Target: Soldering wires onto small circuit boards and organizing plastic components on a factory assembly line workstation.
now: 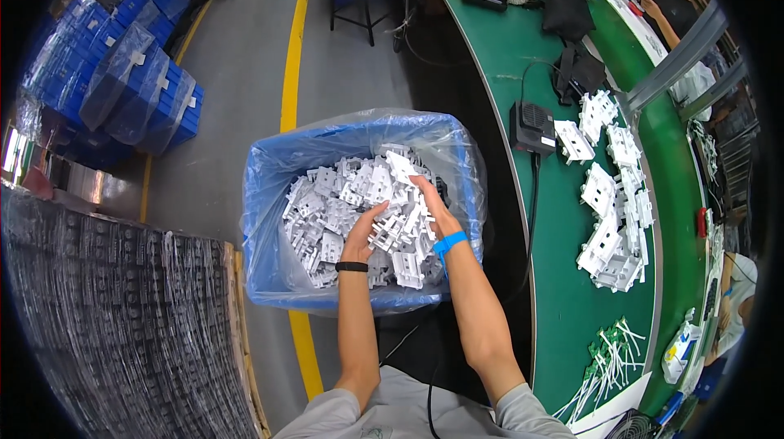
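Note:
A blue bin [265, 163] lined with clear plastic stands in front of me, heaped with white plastic housings [314, 204]. Both my hands reach into it and press a cluster of these housings [400, 222] between them, above the heap. My left hand [362, 235], with a black band at its wrist, closes on the cluster's left side. On the other side my right hand [434, 206], with a blue wrist strap, curls round the cluster. Its fingertips are partly hidden by the parts.
A green workbench [563, 333] on the right bears more white housings [600, 194], a black power adapter [532, 127] and small green circuit boards with white wires [608, 357]. Film-wrapped stacks [131, 325] stand at left, blue crates [155, 96] farther back. Other people sit beyond the bench.

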`<action>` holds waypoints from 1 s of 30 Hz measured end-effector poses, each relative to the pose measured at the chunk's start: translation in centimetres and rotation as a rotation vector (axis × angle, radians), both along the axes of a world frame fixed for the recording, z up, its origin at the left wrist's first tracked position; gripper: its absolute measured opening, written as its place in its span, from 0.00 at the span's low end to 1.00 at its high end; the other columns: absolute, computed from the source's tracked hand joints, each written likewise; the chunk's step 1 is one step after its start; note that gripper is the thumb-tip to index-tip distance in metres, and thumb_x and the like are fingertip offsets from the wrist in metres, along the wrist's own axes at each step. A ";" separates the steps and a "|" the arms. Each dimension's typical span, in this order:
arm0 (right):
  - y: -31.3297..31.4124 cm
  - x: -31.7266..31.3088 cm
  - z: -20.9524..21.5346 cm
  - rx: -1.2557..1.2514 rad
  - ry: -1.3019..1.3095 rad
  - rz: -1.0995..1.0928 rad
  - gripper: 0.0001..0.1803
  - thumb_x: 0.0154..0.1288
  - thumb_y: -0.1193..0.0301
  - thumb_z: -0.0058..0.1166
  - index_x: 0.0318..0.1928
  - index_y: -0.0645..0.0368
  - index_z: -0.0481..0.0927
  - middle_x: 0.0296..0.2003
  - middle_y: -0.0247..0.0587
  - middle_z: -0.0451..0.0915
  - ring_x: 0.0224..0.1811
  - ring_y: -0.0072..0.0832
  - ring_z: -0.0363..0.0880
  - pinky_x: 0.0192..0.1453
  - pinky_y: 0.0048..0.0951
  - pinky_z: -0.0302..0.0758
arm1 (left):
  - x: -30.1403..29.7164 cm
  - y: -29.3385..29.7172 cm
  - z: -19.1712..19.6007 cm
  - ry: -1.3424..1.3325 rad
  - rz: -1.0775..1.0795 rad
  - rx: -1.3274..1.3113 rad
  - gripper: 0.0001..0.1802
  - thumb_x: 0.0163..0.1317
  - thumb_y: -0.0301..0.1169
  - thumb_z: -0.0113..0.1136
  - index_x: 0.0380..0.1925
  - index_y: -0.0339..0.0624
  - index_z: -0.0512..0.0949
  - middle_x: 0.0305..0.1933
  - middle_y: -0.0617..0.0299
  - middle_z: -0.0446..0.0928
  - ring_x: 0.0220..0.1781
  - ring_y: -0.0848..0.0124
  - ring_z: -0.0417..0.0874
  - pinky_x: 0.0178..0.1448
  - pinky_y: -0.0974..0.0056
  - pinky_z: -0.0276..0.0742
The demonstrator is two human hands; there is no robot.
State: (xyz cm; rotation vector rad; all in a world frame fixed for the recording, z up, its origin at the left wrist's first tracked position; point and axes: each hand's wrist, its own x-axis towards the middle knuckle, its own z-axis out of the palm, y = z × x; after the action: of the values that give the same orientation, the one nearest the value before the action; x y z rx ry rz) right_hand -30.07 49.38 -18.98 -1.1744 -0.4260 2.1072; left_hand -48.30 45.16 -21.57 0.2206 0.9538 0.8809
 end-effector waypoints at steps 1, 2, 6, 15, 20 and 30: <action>0.0 0.1 0.2 0.014 -0.055 -0.022 0.34 0.66 0.47 0.49 0.63 0.57 0.76 0.54 0.43 0.82 0.50 0.32 0.83 0.56 0.35 0.79 | -0.1 0.2 -0.1 -0.004 0.008 0.003 0.18 0.66 0.37 0.65 0.50 0.38 0.80 0.42 0.58 0.86 0.37 0.69 0.88 0.40 0.65 0.85; -0.1 -0.2 1.1 0.025 -0.108 -0.041 0.33 0.66 0.47 0.49 0.62 0.58 0.76 0.53 0.42 0.82 0.49 0.32 0.83 0.56 0.35 0.79 | -0.2 0.2 0.2 -0.006 0.018 0.003 0.18 0.66 0.37 0.65 0.50 0.37 0.79 0.42 0.56 0.86 0.38 0.66 0.89 0.40 0.63 0.87; 1.3 -0.3 2.1 0.086 -0.060 -0.063 0.31 0.66 0.49 0.50 0.58 0.61 0.79 0.48 0.40 0.84 0.44 0.30 0.85 0.51 0.32 0.81 | 0.2 1.4 0.9 0.010 0.051 0.091 0.20 0.65 0.38 0.65 0.52 0.38 0.79 0.44 0.60 0.86 0.39 0.70 0.88 0.42 0.65 0.84; 4.2 -1.0 5.9 0.168 0.048 -0.056 0.30 0.70 0.52 0.46 0.60 0.64 0.77 0.50 0.47 0.84 0.45 0.35 0.87 0.52 0.34 0.83 | -0.1 3.6 5.4 0.011 0.066 0.193 0.20 0.65 0.38 0.65 0.54 0.41 0.78 0.45 0.62 0.85 0.37 0.72 0.88 0.40 0.67 0.83; 4.6 -2.0 9.0 0.200 0.116 -0.029 0.31 0.70 0.52 0.45 0.61 0.65 0.76 0.52 0.47 0.84 0.47 0.36 0.86 0.54 0.35 0.82 | -1.4 4.4 7.6 -0.030 0.046 0.240 0.19 0.68 0.36 0.62 0.54 0.37 0.78 0.47 0.56 0.85 0.42 0.66 0.88 0.45 0.62 0.86; 3.6 -3.9 18.5 0.348 -0.028 0.019 0.33 0.66 0.49 0.49 0.60 0.63 0.78 0.51 0.47 0.84 0.48 0.35 0.85 0.56 0.34 0.78 | -3.2 3.7 15.8 -0.021 0.093 0.314 0.20 0.66 0.37 0.63 0.56 0.41 0.79 0.50 0.59 0.84 0.45 0.69 0.87 0.49 0.63 0.83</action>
State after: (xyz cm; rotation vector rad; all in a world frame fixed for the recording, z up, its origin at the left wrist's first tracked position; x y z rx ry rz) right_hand -33.97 52.98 -0.47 -0.9988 -0.7838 1.9352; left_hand -51.48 48.85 -5.74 0.4371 0.8075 1.1165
